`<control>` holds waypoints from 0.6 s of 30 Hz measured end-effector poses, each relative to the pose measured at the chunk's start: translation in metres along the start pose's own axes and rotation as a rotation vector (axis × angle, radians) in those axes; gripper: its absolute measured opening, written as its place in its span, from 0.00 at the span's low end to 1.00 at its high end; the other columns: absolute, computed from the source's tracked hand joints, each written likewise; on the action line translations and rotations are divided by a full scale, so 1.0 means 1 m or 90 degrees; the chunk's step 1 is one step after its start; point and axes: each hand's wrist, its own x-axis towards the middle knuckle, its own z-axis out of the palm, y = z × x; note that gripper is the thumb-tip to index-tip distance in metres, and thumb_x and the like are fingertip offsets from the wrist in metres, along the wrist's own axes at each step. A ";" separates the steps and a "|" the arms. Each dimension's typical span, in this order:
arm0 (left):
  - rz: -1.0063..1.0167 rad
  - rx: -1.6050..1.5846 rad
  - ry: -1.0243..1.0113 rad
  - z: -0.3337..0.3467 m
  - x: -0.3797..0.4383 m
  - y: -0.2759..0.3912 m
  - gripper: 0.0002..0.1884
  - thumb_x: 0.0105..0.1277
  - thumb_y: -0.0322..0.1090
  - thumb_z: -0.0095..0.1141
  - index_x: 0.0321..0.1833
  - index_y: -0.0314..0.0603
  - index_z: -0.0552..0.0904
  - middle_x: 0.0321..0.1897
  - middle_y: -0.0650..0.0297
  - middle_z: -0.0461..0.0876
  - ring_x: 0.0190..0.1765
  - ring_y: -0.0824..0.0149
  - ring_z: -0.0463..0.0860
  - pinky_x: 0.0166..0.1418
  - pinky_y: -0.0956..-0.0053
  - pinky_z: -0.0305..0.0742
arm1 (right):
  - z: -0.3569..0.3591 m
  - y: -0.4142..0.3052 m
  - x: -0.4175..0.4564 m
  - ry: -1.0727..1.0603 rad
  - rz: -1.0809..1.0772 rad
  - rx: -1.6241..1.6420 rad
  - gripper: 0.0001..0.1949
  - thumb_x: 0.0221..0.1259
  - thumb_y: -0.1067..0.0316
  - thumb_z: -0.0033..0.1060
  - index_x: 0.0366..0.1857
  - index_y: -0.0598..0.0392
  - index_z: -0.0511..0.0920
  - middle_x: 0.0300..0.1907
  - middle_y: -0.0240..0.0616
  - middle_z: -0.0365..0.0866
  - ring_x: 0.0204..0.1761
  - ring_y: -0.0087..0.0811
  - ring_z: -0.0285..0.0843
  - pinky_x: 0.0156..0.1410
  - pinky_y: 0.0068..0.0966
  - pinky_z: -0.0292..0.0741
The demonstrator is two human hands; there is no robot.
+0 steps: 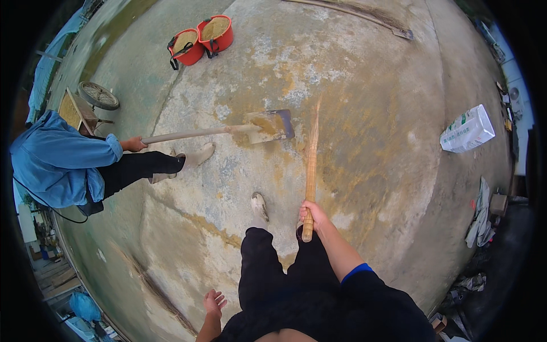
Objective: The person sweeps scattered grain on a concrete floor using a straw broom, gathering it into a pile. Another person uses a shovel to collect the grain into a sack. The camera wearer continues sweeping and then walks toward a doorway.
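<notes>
My right hand (314, 214) is closed round the lower part of a bound bundle of thin sticks, a broom (312, 166), whose frayed tip points away from me over the concrete floor. Near my left thigh hangs my left hand (214, 301), holding nothing, with its fingers apart. Left of the broom's tip, the flat blade of a long-handled shovel (273, 126) carries some yellowish grain-like material. A person in a blue shirt (64, 158) grips its handle. Yellowish residue marks the floor around the blade and the broom.
Two red buckets (188, 53) filled with yellowish grain-like material stand at the upper left. A cart (79, 112) with a spoked wheel is behind the person. A white printed sack (467, 129) stands at the right. Brush brooms lie at the top (372, 15) and lower left (158, 293).
</notes>
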 end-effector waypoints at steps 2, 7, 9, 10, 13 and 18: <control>0.000 0.005 -0.042 0.004 -0.005 -0.004 0.24 0.69 0.43 0.55 0.65 0.44 0.71 0.48 0.54 0.81 0.44 0.57 0.82 0.43 0.57 0.85 | -0.018 -0.027 -0.039 -0.009 -0.030 0.030 0.09 0.63 0.66 0.59 0.27 0.49 0.70 0.20 0.26 0.70 0.18 0.21 0.68 0.24 0.25 0.73; 0.048 0.087 -0.236 0.053 0.011 0.013 0.24 0.71 0.42 0.53 0.65 0.35 0.70 0.55 0.49 0.80 0.50 0.53 0.83 0.48 0.54 0.84 | -0.095 -0.090 -0.134 0.062 -0.099 -0.030 0.08 0.60 0.70 0.58 0.25 0.49 0.70 0.17 0.28 0.70 0.17 0.24 0.69 0.24 0.27 0.74; 0.292 0.296 -0.355 0.065 0.007 0.027 0.24 0.72 0.41 0.52 0.65 0.33 0.70 0.57 0.48 0.79 0.54 0.51 0.82 0.49 0.52 0.84 | -0.132 -0.083 -0.163 0.151 -0.108 -0.099 0.06 0.58 0.71 0.59 0.25 0.52 0.72 0.17 0.32 0.73 0.18 0.27 0.72 0.25 0.29 0.76; 0.321 0.321 -0.366 0.077 0.005 0.041 0.24 0.72 0.41 0.51 0.65 0.33 0.70 0.58 0.47 0.79 0.55 0.50 0.82 0.50 0.52 0.84 | -0.151 -0.078 -0.177 0.197 -0.114 -0.146 0.05 0.57 0.71 0.60 0.25 0.53 0.73 0.17 0.34 0.74 0.19 0.30 0.75 0.26 0.29 0.77; 0.219 0.237 -0.325 0.134 -0.001 0.091 0.24 0.73 0.41 0.50 0.66 0.33 0.69 0.59 0.47 0.78 0.59 0.50 0.81 0.50 0.50 0.83 | -0.239 -0.042 -0.183 0.340 -0.012 -0.222 0.06 0.54 0.72 0.60 0.21 0.54 0.74 0.17 0.38 0.76 0.20 0.36 0.76 0.29 0.37 0.78; 0.384 0.324 -0.400 0.201 -0.029 0.159 0.22 0.73 0.39 0.50 0.65 0.34 0.68 0.61 0.47 0.76 0.60 0.50 0.79 0.52 0.48 0.83 | -0.349 0.040 -0.195 0.439 0.149 -0.286 0.06 0.36 0.72 0.64 0.18 0.56 0.75 0.20 0.45 0.75 0.20 0.43 0.74 0.26 0.41 0.70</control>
